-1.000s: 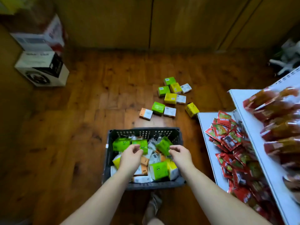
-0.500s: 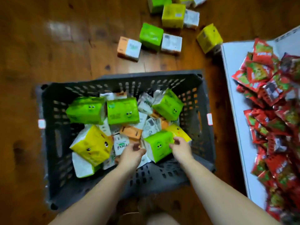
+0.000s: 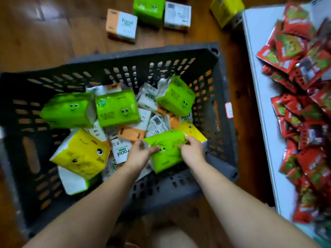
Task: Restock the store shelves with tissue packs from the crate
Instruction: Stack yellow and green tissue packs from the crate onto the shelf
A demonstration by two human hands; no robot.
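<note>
A dark slotted crate (image 3: 161, 58) stands on the wooden floor, holding several green, yellow, white and orange tissue packs. Both my hands are inside it, at the near right. My left hand (image 3: 138, 154) grips the left end of a green tissue pack (image 3: 168, 156) with a smiling face. My right hand (image 3: 192, 149) grips that pack's right end, fingers curled over its top. A big yellow pack (image 3: 82, 153) lies to the left, and other green packs (image 3: 116, 108) sit behind. A yellow pack (image 3: 193, 129) is partly hidden behind the gripped one.
Several loose tissue packs lie on the floor beyond the crate, among them an orange and white pack (image 3: 121, 24) and a green pack (image 3: 148, 8). At the right, a white shelf (image 3: 258, 72) carries a heap of red snack packets (image 3: 304, 104).
The camera has dropped much closer to the crate. Both hands have gone down into it and closed round the green pack at the near right.
</note>
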